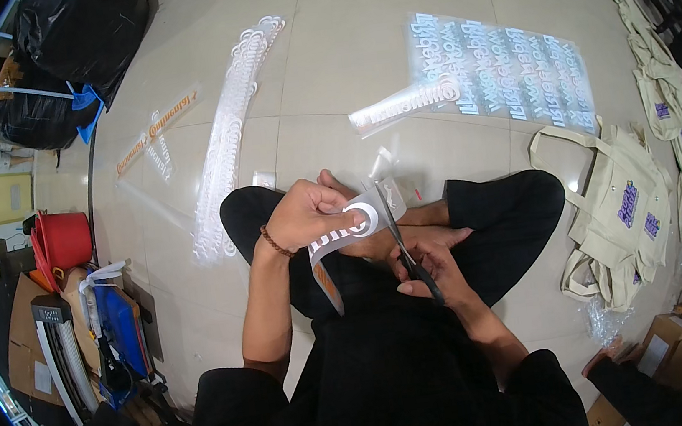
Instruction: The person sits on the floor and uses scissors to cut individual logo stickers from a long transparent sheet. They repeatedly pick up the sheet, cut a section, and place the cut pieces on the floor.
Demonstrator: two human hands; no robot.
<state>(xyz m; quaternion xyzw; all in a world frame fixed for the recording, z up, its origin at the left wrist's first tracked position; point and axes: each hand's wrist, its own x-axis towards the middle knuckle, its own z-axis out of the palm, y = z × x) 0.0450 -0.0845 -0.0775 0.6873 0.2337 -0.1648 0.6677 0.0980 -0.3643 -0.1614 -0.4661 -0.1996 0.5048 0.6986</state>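
My left hand (309, 213) pinches a clear film strip (368, 217) with white lettering between thumb and fingers, above my crossed legs. One end of the strip hangs down, showing orange print. My right hand (432, 265) grips black-handled scissors (399, 238), their blades pointing away from me. The blades lie across the far end of the film, and a corner with a small white figure sticks out on their right side. Whether the blades are fully closed is hard to see. Small clear film scraps (382, 161) lie on the floor just beyond my feet.
On the tiled floor lie a long stack of white-lettered strips (223, 144), orange-lettered strips (158, 129), a rolled strip (398, 107) and a printed sheet (501, 68). Canvas tote bags (622, 212) are at right. A red bucket (65, 239) and black bags (81, 40) stand left.
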